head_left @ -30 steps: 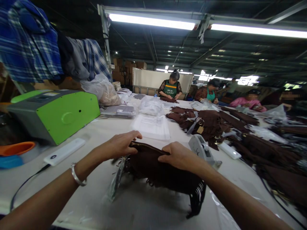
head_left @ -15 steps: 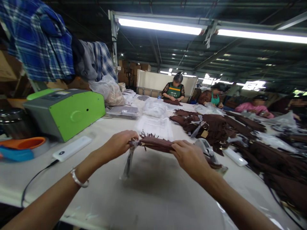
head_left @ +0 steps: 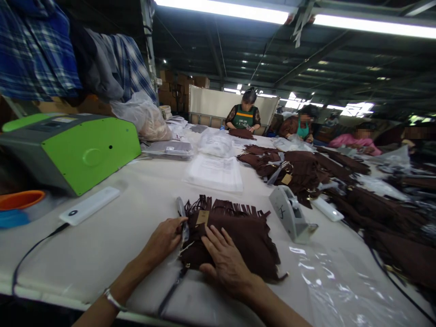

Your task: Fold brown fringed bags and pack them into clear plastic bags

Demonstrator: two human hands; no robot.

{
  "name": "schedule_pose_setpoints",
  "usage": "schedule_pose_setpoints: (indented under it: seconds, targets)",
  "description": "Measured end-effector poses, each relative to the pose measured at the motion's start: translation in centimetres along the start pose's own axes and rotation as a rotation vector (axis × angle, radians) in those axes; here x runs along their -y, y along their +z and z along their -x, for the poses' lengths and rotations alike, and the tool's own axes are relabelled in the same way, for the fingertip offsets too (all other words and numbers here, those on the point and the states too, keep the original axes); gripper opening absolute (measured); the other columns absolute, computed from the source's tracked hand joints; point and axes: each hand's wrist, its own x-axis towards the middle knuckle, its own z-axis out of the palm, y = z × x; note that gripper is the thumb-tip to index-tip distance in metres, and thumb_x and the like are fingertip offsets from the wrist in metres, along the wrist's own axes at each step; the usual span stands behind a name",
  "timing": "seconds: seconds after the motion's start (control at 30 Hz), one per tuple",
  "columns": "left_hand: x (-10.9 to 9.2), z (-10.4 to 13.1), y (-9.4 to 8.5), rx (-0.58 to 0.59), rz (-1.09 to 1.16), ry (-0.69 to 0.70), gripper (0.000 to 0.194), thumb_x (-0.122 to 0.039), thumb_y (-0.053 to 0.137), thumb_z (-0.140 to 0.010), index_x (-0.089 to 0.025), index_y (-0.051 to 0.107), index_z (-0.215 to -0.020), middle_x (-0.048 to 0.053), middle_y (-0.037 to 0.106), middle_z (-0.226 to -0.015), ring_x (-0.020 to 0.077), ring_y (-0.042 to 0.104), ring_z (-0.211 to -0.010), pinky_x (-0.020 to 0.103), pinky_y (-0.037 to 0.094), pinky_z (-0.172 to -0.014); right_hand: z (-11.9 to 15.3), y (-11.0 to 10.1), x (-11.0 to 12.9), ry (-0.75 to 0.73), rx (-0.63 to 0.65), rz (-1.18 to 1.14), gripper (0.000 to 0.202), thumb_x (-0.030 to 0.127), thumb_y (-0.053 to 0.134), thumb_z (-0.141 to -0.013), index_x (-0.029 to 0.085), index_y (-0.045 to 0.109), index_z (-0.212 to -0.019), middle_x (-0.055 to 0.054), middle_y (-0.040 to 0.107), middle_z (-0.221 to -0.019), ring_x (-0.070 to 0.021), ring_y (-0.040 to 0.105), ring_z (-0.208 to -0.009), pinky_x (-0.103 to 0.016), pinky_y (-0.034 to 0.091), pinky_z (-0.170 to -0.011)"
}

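A dark brown fringed bag (head_left: 248, 236) lies flat on the table in front of me, fringe toward the far side. A tan tag (head_left: 203, 217) rests on its upper left part. My right hand (head_left: 226, 259) is laid on the bag, palm down, fingers stretched out. At the bag's left edge, the fingers of my left hand (head_left: 166, 236) are closed on a strap wrapped in clear plastic (head_left: 185, 230). Part of that strap is hidden by the fingers. A dark strap end (head_left: 173, 290) trails from the bag toward the table's front edge.
To the right stand a grey tape dispenser (head_left: 289, 215) and a clear plastic bag (head_left: 344, 281) lying flat. A green machine (head_left: 91, 154) and a white device with a cord (head_left: 90, 206) are on the left. Brown bags (head_left: 303, 170) pile up at right. Co-workers sit beyond.
The brown bag, held up edge-on between both hands, has come down flat on the table. My right hand has let go of its edge and opened onto it. The view has shifted slightly.
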Motion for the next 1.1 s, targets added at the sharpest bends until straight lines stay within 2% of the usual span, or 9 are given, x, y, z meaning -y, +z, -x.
schedule_pose_setpoints:
  seconds: [0.07,0.17,0.3,0.43,0.57,0.67,0.77,0.9,1.1]
  targets:
    - [-0.4,-0.2,-1.0,0.014,-0.12,0.028,0.036,-0.006,0.05,-0.081,-0.022,0.058,-0.113,0.006,0.068,-0.1,0.0237,0.063,-0.097,0.039,0.048,-0.089,-0.9,0.4,-0.3,-0.02,0.065,-0.035,0.071,0.061,0.044,-0.093,0.02,0.032,-0.149,-0.007,0.022,-0.159,-0.0264,0.015,-0.147,-0.05,0.012,-0.121]
    - [-0.7,-0.2,-2.3,0.0,-0.309,0.08,0.029,-0.003,0.051,-0.078,-0.021,0.062,-0.098,0.007,0.066,-0.097,0.0274,0.06,-0.099,0.045,0.045,-0.09,-1.4,-0.2,-1.3,-0.015,0.146,-0.145,0.068,0.062,0.036,-0.095,0.022,0.03,-0.15,-0.006,0.024,-0.158,-0.0232,0.017,-0.147,-0.048,0.014,-0.121]
    - [0.0,-0.2,-2.5,-0.005,-0.309,0.229,0.037,0.001,0.05,-0.076,-0.023,0.061,-0.102,0.005,0.064,-0.114,0.0252,0.053,-0.117,0.047,0.033,-0.107,-1.7,-0.5,-2.1,0.079,0.077,-0.143,0.059,0.051,0.031,-0.1,0.021,0.03,-0.15,-0.005,0.027,-0.157,-0.0192,0.021,-0.146,-0.042,0.017,-0.12]
    - [1.5,1.1,-3.3,0.117,-0.355,0.242,0.031,0.001,0.047,-0.079,-0.023,0.061,-0.094,0.0,0.065,-0.088,0.0186,0.062,-0.089,0.045,0.031,-0.109,-2.1,1.1,-2.2,0.099,0.039,0.017,0.064,0.049,0.046,-0.095,0.021,0.029,-0.151,-0.005,0.023,-0.159,-0.0245,0.015,-0.147,-0.047,0.008,-0.121]
    - [2.9,4.4,-6.1,0.203,-0.355,0.086,0.028,-0.002,0.047,-0.078,-0.023,0.061,-0.09,0.001,0.066,-0.085,0.021,0.062,-0.086,0.045,0.041,-0.098,-3.2,1.6,-1.4,0.128,-0.013,0.039,0.051,0.047,0.051,-0.093,0.026,0.047,-0.139,-0.005,0.044,-0.149,-0.0261,0.033,-0.139,-0.046,0.022,-0.116]
    - [1.7,5.8,-7.6,0.202,-0.217,-0.008,0.037,-0.001,0.048,-0.076,-0.025,0.061,-0.1,0.001,0.067,-0.1,0.0211,0.062,-0.096,0.043,0.041,-0.098,-4.1,1.6,-0.6,0.1,-0.11,0.024,0.024,0.033,0.049,-0.095,0.028,0.061,-0.115,-0.001,0.062,-0.126,-0.0218,0.042,-0.13,-0.043,0.02,-0.116]
    - [-2.2,4.6,-6.7,0.142,-0.031,0.016,0.028,-0.009,0.047,-0.087,-0.025,0.058,-0.108,0.002,0.065,-0.108,0.0199,0.059,-0.102,0.036,0.044,-0.092,-4.7,1.6,-0.1,0.069,-0.115,0.023,0.015,0.023,0.052,-0.09,0.025,0.062,-0.101,-0.001,0.066,-0.109,-0.02,0.049,-0.118,-0.042,0.016,-0.116]
    - [-6.8,1.4,-2.6,0.188,-0.088,0.06,0.016,-0.011,0.051,-0.086,-0.022,0.06,-0.094,0.004,0.065,-0.097,0.0235,0.058,-0.092,0.038,0.046,-0.081,-5.0,1.0,0.2,0.067,-0.012,0.06,0.016,0.021,0.056,-0.078,0.022,0.061,-0.093,-0.004,0.064,-0.102,-0.022,0.052,-0.106,-0.042,0.021,-0.113]
    - [-7.1,0.7,0.5,0.178,-0.183,-0.023,0.016,-0.01,0.052,-0.086,-0.022,0.058,-0.094,0.004,0.065,-0.096,0.0245,0.058,-0.092,0.037,0.047,-0.076,-5.2,0.5,0.7,0.05,0.062,0.16,0.022,0.023,0.057,-0.074,0.019,0.061,-0.096,-0.009,0.063,-0.106,-0.0273,0.052,-0.101,-0.044,0.033,-0.098]
